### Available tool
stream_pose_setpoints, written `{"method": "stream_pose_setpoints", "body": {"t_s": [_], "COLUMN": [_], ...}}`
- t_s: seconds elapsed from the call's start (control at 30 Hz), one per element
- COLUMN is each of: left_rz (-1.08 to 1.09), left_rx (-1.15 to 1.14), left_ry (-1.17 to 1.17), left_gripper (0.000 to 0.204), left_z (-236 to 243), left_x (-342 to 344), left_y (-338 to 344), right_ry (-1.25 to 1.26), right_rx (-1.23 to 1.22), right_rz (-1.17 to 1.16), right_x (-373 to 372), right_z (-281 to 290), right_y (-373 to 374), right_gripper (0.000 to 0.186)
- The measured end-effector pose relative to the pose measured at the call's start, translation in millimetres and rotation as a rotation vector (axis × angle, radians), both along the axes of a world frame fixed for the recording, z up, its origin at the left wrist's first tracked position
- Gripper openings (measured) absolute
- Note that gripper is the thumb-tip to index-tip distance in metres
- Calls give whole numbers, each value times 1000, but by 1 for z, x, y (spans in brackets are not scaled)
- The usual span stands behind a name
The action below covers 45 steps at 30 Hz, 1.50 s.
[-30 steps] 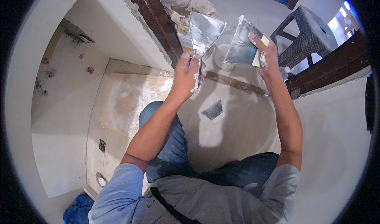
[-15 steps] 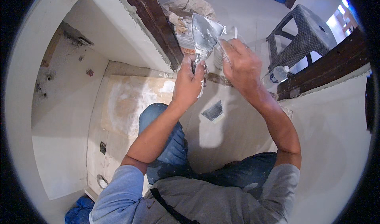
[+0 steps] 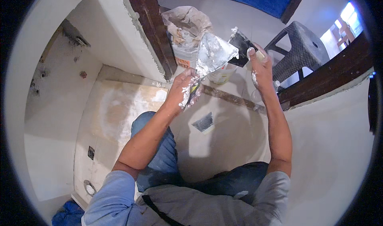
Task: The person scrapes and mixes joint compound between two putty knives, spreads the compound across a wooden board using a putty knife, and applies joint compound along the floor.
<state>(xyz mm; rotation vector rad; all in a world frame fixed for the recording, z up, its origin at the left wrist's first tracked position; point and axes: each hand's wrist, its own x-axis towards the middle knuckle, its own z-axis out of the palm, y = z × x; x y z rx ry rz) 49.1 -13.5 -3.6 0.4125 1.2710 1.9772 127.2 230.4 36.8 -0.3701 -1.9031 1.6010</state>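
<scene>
The left hand (image 3: 184,91) grips a scraper (image 3: 215,52), its paste-smeared blade raised before a bucket (image 3: 220,76); the right hand (image 3: 261,71) grasps a dark plate (image 3: 239,46) just beside that blade. I cannot tell whether they touch.

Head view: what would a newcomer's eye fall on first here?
Probably the broad putty knife, its blade smeared white, raised in the left hand in the upper middle of the view. Just to its right, the right hand holds a dark flat blade, whitened at its top corner. Farther off at upper right, a dark plastic stool stands out against the pale floor.
</scene>
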Motion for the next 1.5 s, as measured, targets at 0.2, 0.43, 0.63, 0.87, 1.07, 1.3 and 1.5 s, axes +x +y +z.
{"method": "stream_pose_setpoints", "body": {"t_s": [0.2, 0.43, 0.63, 0.87, 1.07, 1.3, 1.5], "left_rz": [10, 275, 334, 280, 285, 297, 82], "left_rx": [68, -78, -134, -288, -273, -315, -472], "left_ry": [-6, 244, 387, 460, 736, 635, 829], "left_gripper": [18, 16, 10, 19, 7, 19, 21], "left_z": [2, 5, 2, 14, 6, 10, 18], "left_x": [-8, 2, 13, 20, 28, 19, 40], "left_y": [-7, 5, 3, -4, -1, -5, 1], "right_ry": [40, 67, 46, 123, 176, 201, 187], "right_rx": [384, 913, 1371, 1541, 1505, 1567, 1484], "right_rz": [231, -119, -149, -216, -228, -189, -197], "right_x": [4, 13, 8, 1, 3, 5, 6], "right_z": [5, 21, 25, 11, 11, 4, 18], "right_y": [15, -3, -59, -57, -47, -44, -32], "right_gripper": [39, 25, 39, 41, 52, 46, 48]}}
